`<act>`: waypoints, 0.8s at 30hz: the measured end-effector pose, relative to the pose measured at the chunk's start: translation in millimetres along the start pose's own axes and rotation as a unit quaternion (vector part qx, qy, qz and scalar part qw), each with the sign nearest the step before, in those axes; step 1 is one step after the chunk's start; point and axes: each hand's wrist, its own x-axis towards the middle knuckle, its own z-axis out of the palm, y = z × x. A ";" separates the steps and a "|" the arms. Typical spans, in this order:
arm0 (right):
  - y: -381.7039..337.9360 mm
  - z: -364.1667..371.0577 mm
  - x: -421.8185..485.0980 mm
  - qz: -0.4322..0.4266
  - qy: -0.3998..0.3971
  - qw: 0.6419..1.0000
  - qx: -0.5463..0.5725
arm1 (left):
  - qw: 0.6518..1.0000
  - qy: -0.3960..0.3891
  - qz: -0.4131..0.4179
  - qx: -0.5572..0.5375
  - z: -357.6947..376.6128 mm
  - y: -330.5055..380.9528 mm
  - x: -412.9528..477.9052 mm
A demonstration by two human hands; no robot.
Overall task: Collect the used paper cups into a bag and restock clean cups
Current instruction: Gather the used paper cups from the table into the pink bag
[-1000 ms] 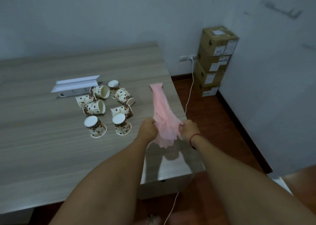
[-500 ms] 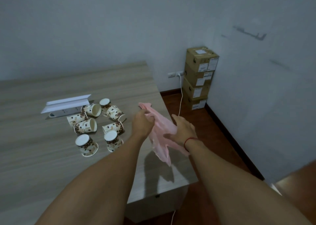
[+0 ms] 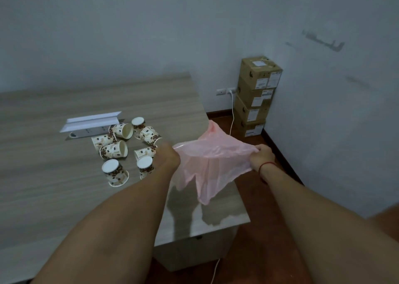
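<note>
A thin pink plastic bag (image 3: 212,162) hangs stretched wide between my two hands above the right end of the wooden table (image 3: 43,197). My left hand (image 3: 167,157) grips its left rim and my right hand (image 3: 260,157) grips its right rim. Several used paper cups with a brown bean print lie in a cluster (image 3: 121,150) just left of my left hand. Some are tipped on their sides, like one cup (image 3: 113,151), and others stand upside down, like the nearest cup (image 3: 114,172).
A white power strip with a folded white card (image 3: 91,123) lies behind the cups. Stacked cardboard boxes (image 3: 255,96) stand in the room corner beside a wall socket with a white cable (image 3: 232,113). The floor is dark red-brown.
My hands have moved apart and pulled the crumpled pink bag open; it was bunched between them a second ago. The cups have not moved.
</note>
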 end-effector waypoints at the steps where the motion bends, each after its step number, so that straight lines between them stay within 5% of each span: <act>1: -0.5 -4.8 0.9 0.014 0.009 1.000 0.007 | 1.000 0.000 -0.005 -0.005 -1.7 1.4 0.9; 8: -18.7 -48.6 24.7 0.061 0.060 0.988 0.126 | 0.999 0.023 -0.014 -0.039 -26.9 21.3 19.5; 13: -26.4 -46.9 30.2 0.004 0.020 0.997 0.079 | 0.996 0.020 0.020 -0.081 -35.3 46.2 31.6; 24: -81.0 35.4 20.1 -0.129 -0.042 0.958 -0.253 | 0.969 -0.044 0.175 -0.167 -41.7 92.8 91.3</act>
